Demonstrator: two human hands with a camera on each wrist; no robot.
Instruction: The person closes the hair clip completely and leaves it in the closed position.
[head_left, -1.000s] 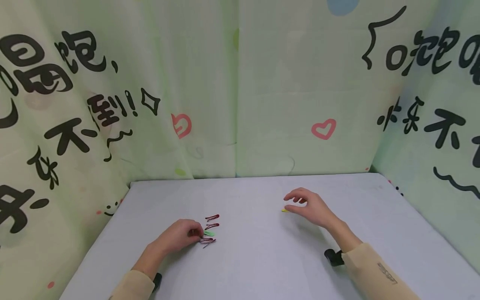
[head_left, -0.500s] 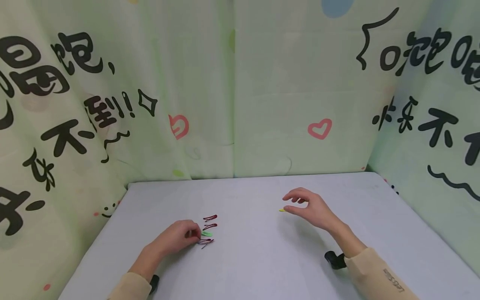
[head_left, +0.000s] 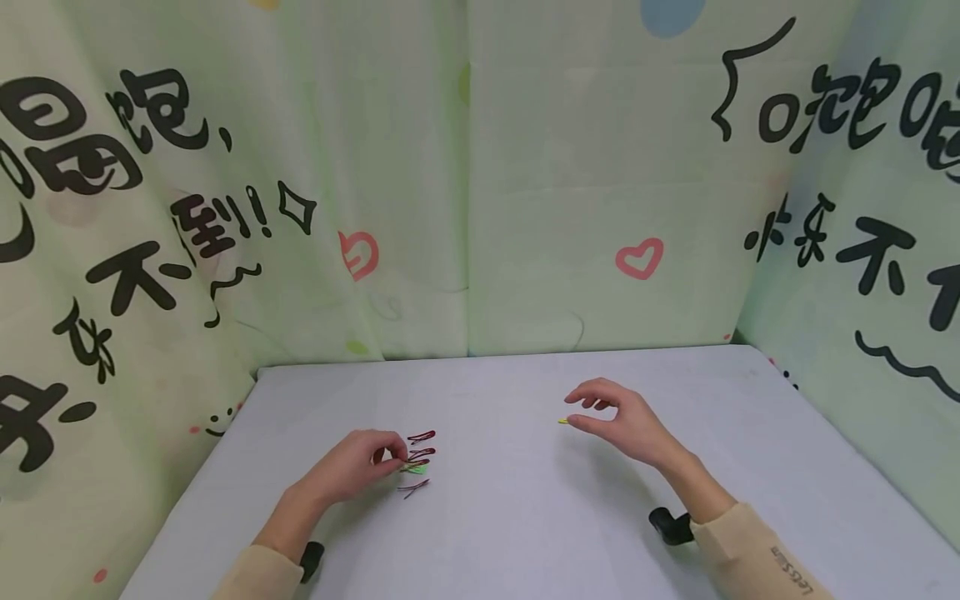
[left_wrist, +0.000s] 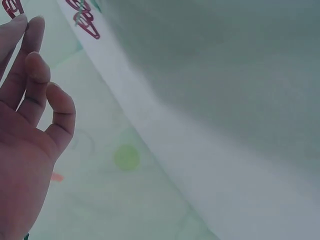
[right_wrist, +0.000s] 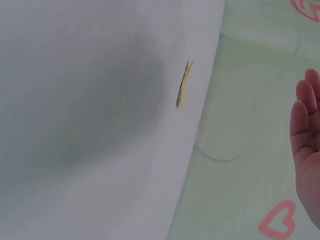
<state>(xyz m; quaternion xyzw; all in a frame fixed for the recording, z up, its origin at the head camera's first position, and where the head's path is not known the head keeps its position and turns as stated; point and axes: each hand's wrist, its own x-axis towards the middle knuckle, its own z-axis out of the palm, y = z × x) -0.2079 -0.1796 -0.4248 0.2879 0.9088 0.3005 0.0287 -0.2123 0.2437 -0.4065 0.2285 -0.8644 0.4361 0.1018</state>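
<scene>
My left hand (head_left: 358, 462) pinches a dark red snap hair clip (left_wrist: 12, 7) between thumb and forefinger. In the head view, that clip hangs just over a green hair clip (head_left: 417, 470), partly covering it. Two more dark red hair clips lie beyond, a far one (head_left: 422, 436) and a nearer one (head_left: 424, 452). Closer to me lies another dark clip (head_left: 414, 487), crossed with something thin. My right hand (head_left: 618, 421) is held above the table with fingers relaxed and apart, holding nothing. By its thumb tip, in the head view, shows a yellow hair clip (right_wrist: 185, 85) on the table.
A white-covered table (head_left: 495, 533) lies under both hands. Pale green printed curtains (head_left: 540, 183) stand behind it and along both sides. A black wrist camera (head_left: 670, 527) sits below the right wrist, and another (head_left: 312, 562) below the left.
My left hand has lifted a dark red clip from the nearest group and carried it slightly away from me, over the green clip. My right hand has barely moved.
</scene>
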